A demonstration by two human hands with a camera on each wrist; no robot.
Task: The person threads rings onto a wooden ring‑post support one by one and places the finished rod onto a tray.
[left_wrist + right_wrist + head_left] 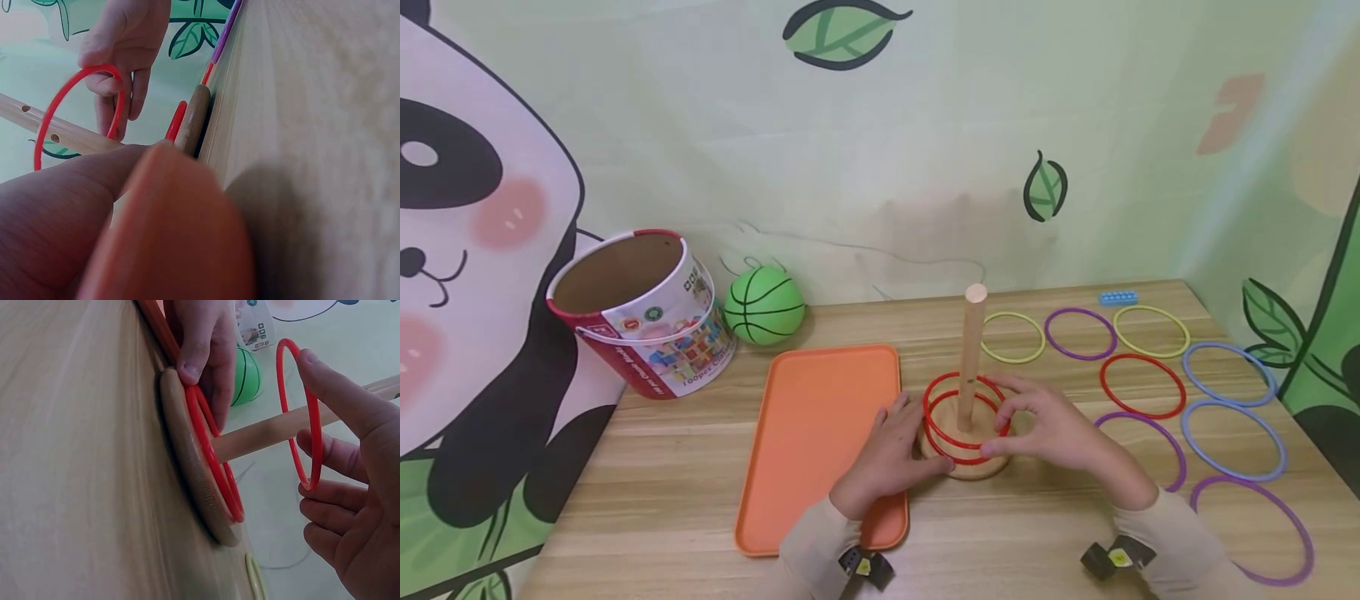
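A wooden peg [970, 354] stands upright on a round wooden base [186, 447]. My right hand [1052, 427] pinches a red ring [317, 439] between thumb and fingers; this ring surrounds the peg, above the base. A second red ring [199, 425] lies around the peg's foot on the base. My left hand [886, 450] rests at the base's left side, its fingers extended and its thumb at the front edge by the lower ring. In the left wrist view the orange tray's blurred edge [181, 231] covers part of the scene.
An orange tray [820, 442] lies partly under the left arm. Behind it stand a green ball [765, 306] and a printed bucket [666, 333]. Several rings lie at right, among them a red ring [1103, 392] and a purple ring [1310, 550]. A blue block [1118, 297] sits near the back edge.
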